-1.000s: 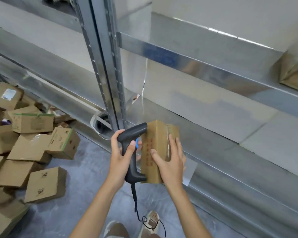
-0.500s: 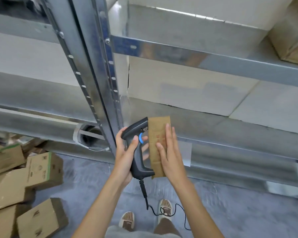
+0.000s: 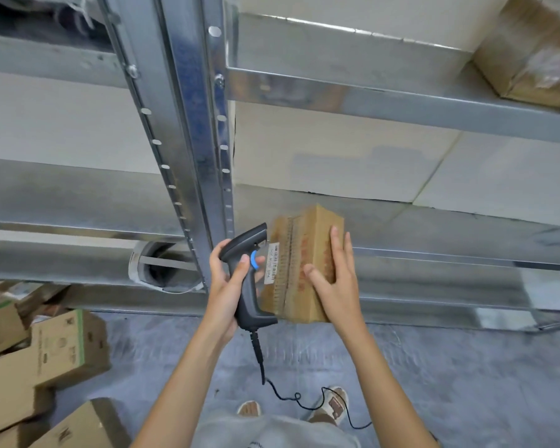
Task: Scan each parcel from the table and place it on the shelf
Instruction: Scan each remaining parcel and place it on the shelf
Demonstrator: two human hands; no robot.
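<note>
A small cardboard parcel (image 3: 304, 263) is held upright in front of the metal shelf (image 3: 434, 234), its long axis running from six to twelve o'clock and its top edge level with the shelf's front lip. It is steadied by the right hand (image 3: 335, 279), whose straight fingers are pressed flat against its right face. At nine o'clock from the parcel, a black barcode scanner (image 3: 248, 279) is gripped in the left hand (image 3: 227, 286), its head turned toward the white label (image 3: 272, 263). The shelf lies at twelve o'clock from both hands; the right hand is judged the nearer for the placing. More parcels (image 3: 59, 347) are piled at eight o'clock.
</note>
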